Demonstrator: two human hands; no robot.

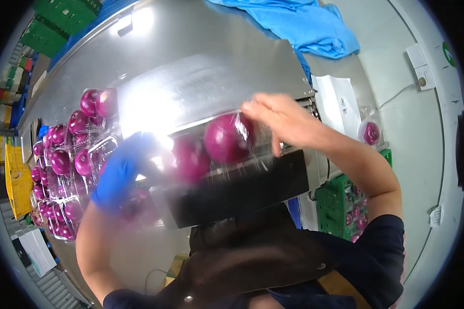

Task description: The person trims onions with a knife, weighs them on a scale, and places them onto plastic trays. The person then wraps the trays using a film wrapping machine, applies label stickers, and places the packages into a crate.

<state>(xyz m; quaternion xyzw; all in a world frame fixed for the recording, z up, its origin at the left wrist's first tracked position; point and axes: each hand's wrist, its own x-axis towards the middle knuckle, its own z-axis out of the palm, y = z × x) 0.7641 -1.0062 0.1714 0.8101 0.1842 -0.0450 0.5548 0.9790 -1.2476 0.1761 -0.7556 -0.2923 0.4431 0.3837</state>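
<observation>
Two red onions (229,138) wrapped in clear film lie in front of me over a metal machine with a black front panel (239,186). The left one is blurred. My right hand (281,121) is bare, its fingers stretched out and thumb apart. Its fingertips are at the right end of the wrapped pack; whether they press on the film is unclear. My left hand (122,172), in a blue glove, is smeared by motion left of the pack, and its fingers cannot be made out. Beyond it stand several clear packs of red onions (60,162).
A steel worktop (206,51) stretches away from me. Blue plastic sheeting (314,31) lies at the far right, near a white paper bag (337,105) and one wrapped red onion (371,133). Green crates (331,206) with onions stand low right; a yellow crate (18,180) stands left.
</observation>
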